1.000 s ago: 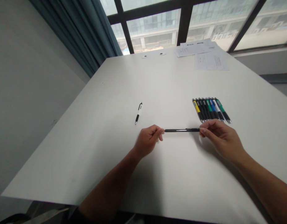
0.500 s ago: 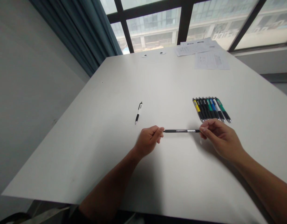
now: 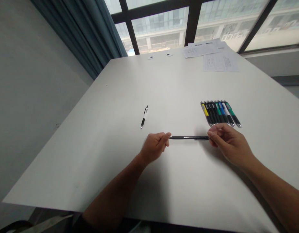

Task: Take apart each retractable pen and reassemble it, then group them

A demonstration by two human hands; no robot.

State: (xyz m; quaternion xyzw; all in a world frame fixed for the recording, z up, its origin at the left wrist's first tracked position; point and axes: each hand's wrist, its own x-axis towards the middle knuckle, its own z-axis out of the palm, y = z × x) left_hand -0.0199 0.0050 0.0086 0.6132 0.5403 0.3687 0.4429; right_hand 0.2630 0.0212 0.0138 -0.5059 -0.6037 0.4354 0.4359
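Observation:
A black pen (image 3: 188,138) is held level above the white table, with its clip on the near side. My left hand (image 3: 155,144) pinches its tip end between thumb and fingers. At the other end, my right hand (image 3: 228,142) grips the clip end, its fingers curled. Beyond my right hand lies a row of several pens (image 3: 218,113) side by side, with yellow, black, green, blue and white barrels. A single white and black pen (image 3: 144,117) rests past my left hand, tilted slightly.
Papers (image 3: 212,55) lie at the far edge of the white table (image 3: 67,155), near two small white pieces with dark dots. Behind are a window (image 3: 161,29) and a blue curtain (image 3: 83,29); a grey wall (image 3: 30,81) stands at left.
The black pen has rolled about its length between my fingers: its white label no longer shows and the clip now does. Both hands stay nearly in place; the other pens have not moved.

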